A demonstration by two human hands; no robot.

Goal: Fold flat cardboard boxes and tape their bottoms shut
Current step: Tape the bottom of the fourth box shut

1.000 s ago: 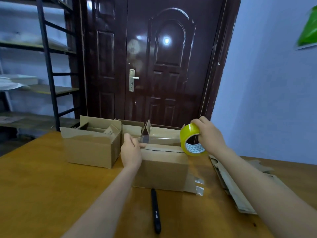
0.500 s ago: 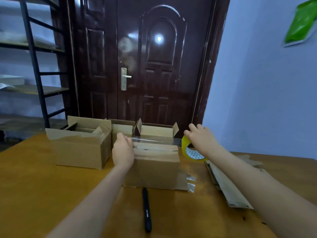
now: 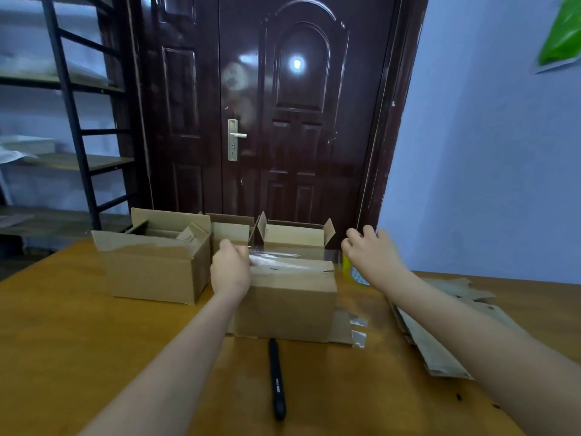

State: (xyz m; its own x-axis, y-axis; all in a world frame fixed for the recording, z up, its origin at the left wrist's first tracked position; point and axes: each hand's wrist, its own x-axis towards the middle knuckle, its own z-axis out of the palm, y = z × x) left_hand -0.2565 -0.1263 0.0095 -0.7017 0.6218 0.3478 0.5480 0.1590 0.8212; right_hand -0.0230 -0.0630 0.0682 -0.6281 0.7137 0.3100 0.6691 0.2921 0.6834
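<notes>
Four folded boxes point(image 3: 286, 297), one tape roll point(image 3: 349, 267), one pen point(image 3: 277, 379)

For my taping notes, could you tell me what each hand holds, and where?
Left hand pinches the clear tape end on the box; right hand grips the tape roll, hiding where.

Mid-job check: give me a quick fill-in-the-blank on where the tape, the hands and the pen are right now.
1. The left hand holds the tape end down on the ____ end of the box in front.
2. The right hand grips a roll of ____ tape.
3. The black pen lies on the table, ____ to the camera than the box.
4. The flat, unfolded cardboard is stacked under the ____ forearm.

Missing words: left; yellow; nearer; right
</notes>
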